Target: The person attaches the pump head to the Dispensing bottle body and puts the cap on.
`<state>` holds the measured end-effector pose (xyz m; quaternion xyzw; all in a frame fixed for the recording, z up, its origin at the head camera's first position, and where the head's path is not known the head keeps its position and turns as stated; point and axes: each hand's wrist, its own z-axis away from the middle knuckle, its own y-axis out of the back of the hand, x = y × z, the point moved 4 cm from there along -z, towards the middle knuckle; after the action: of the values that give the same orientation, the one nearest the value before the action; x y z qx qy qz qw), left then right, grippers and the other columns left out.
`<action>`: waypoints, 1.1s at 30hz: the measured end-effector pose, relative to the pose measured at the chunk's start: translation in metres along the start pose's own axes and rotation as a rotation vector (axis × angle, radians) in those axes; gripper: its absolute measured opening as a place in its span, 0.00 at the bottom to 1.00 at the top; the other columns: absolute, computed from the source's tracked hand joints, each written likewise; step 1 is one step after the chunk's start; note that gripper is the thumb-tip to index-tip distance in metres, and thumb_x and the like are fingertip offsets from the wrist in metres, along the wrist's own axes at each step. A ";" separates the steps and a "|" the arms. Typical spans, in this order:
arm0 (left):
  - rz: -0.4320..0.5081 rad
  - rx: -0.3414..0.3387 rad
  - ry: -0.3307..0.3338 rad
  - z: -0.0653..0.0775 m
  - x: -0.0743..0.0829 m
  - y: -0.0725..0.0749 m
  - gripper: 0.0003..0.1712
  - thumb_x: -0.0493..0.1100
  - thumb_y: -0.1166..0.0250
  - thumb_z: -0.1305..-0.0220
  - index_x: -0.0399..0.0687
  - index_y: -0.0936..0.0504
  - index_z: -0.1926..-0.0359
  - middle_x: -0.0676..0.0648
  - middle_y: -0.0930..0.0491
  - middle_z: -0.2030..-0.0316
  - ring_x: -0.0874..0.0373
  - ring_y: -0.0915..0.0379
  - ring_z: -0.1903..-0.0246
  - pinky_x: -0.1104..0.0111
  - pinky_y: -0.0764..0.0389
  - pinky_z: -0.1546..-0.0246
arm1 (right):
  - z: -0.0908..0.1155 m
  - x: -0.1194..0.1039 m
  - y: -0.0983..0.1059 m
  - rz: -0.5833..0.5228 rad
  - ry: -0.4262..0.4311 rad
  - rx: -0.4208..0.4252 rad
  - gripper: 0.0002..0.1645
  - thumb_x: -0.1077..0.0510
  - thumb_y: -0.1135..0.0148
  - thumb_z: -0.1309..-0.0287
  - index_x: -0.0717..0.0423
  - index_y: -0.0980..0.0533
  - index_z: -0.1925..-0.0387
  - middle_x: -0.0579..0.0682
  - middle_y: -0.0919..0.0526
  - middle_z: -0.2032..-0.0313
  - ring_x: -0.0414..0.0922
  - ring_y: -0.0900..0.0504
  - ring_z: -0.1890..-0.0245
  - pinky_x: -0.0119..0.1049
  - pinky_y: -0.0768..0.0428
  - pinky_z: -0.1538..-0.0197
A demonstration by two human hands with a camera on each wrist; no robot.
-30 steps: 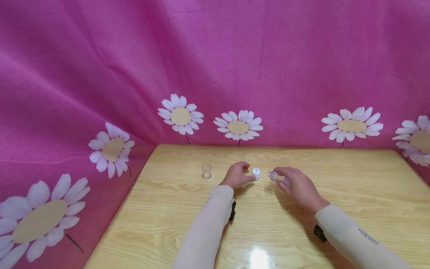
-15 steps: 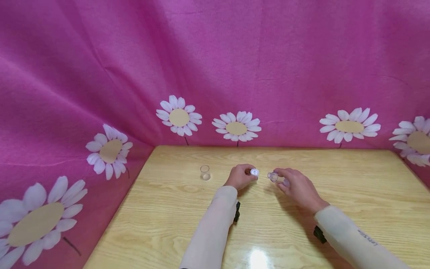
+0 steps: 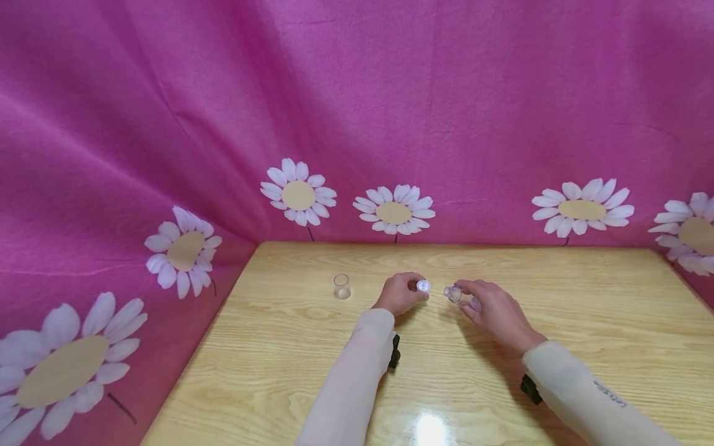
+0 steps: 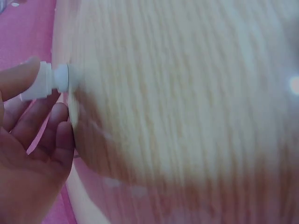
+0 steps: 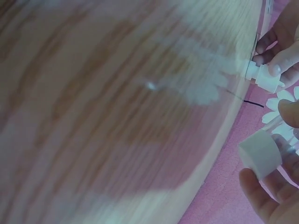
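My left hand point(image 3: 397, 293) pinches a small white stepped cap-like piece point(image 3: 423, 287) between thumb and fingers. In the left wrist view the white piece point(image 4: 44, 83) has a wide body and a narrower end at the tabletop; whether it touches the wood I cannot tell. A short way to the right, my right hand point(image 3: 498, 311) grips a small clear bottle-like piece point(image 3: 453, 294), tilted, its narrow end pointing left. A white cylindrical end point(image 5: 259, 154) of that piece shows in the right wrist view, with fingers around it. The two held pieces are apart.
A small clear cup point(image 3: 342, 287) stands upright on the wooden table point(image 3: 268, 347), left of my left hand. A pink cloth with daisies point(image 3: 474, 124) hangs behind the table's back edge and along its left side. Light glares off the tabletop near the front.
A second ago my left fingers were spread around the white piece; they have since closed on it and tilted it slightly. My right hand has stayed nearly still with the clear piece.
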<state>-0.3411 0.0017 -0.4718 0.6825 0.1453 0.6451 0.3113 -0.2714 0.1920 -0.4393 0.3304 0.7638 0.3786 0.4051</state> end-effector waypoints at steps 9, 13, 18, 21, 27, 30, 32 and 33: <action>-0.081 0.017 -0.077 0.008 -0.003 0.019 0.17 0.43 0.32 0.38 0.46 0.17 0.48 0.48 0.15 0.57 0.60 0.21 0.60 0.74 0.21 0.61 | -0.002 0.001 0.004 -0.010 -0.001 0.009 0.26 0.60 0.30 0.44 0.59 0.23 0.43 0.62 0.16 0.49 0.60 0.18 0.49 0.60 0.20 0.47; -0.145 0.018 -0.113 0.022 -0.006 0.046 0.20 0.45 0.35 0.35 0.47 0.20 0.43 0.47 0.16 0.56 0.58 0.22 0.59 0.71 0.21 0.60 | -0.005 -0.001 0.006 -0.004 0.031 0.035 0.26 0.61 0.28 0.45 0.59 0.22 0.44 0.61 0.15 0.50 0.60 0.17 0.50 0.59 0.19 0.49; -0.138 0.075 -0.099 0.042 -0.014 0.071 0.21 0.46 0.36 0.34 0.46 0.21 0.41 0.46 0.16 0.54 0.56 0.21 0.58 0.67 0.20 0.59 | -0.011 -0.005 0.007 0.015 0.052 0.049 0.27 0.62 0.27 0.48 0.58 0.21 0.44 0.60 0.15 0.51 0.59 0.17 0.51 0.57 0.18 0.50; -0.102 0.097 -0.095 0.052 -0.019 0.080 0.22 0.45 0.36 0.33 0.45 0.22 0.40 0.45 0.17 0.53 0.56 0.21 0.59 0.67 0.19 0.59 | -0.014 -0.010 0.006 0.023 0.052 0.041 0.27 0.61 0.27 0.47 0.58 0.22 0.44 0.60 0.15 0.51 0.59 0.17 0.51 0.57 0.18 0.50; -0.062 0.130 -0.113 0.062 -0.022 0.087 0.24 0.43 0.36 0.33 0.43 0.23 0.38 0.43 0.18 0.53 0.57 0.21 0.61 0.69 0.19 0.60 | -0.021 -0.019 0.004 0.024 0.060 0.038 0.27 0.60 0.27 0.47 0.56 0.22 0.44 0.60 0.15 0.51 0.58 0.17 0.50 0.56 0.18 0.51; -0.035 0.146 -0.124 0.065 -0.020 0.089 0.23 0.43 0.35 0.33 0.44 0.23 0.38 0.43 0.18 0.53 0.57 0.22 0.62 0.69 0.19 0.61 | -0.024 -0.022 0.001 0.018 0.064 0.032 0.27 0.60 0.27 0.47 0.56 0.22 0.44 0.59 0.15 0.51 0.58 0.17 0.51 0.56 0.18 0.52; -0.027 0.149 -0.136 0.066 -0.019 0.089 0.23 0.42 0.35 0.33 0.45 0.22 0.39 0.43 0.19 0.53 0.57 0.22 0.62 0.69 0.20 0.61 | -0.025 -0.023 -0.001 0.015 0.063 0.021 0.27 0.60 0.27 0.47 0.56 0.22 0.44 0.60 0.15 0.51 0.59 0.17 0.50 0.56 0.18 0.51; -0.029 0.149 -0.145 0.067 -0.018 0.089 0.23 0.42 0.35 0.33 0.45 0.22 0.39 0.43 0.19 0.53 0.57 0.22 0.62 0.70 0.20 0.61 | -0.025 -0.023 -0.002 0.016 0.062 0.014 0.27 0.60 0.27 0.47 0.56 0.22 0.44 0.60 0.15 0.50 0.59 0.17 0.50 0.57 0.18 0.51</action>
<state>-0.2965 -0.0935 -0.4300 0.7464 0.1799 0.5770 0.2785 -0.2833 0.1643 -0.4231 0.3274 0.7759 0.3866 0.3760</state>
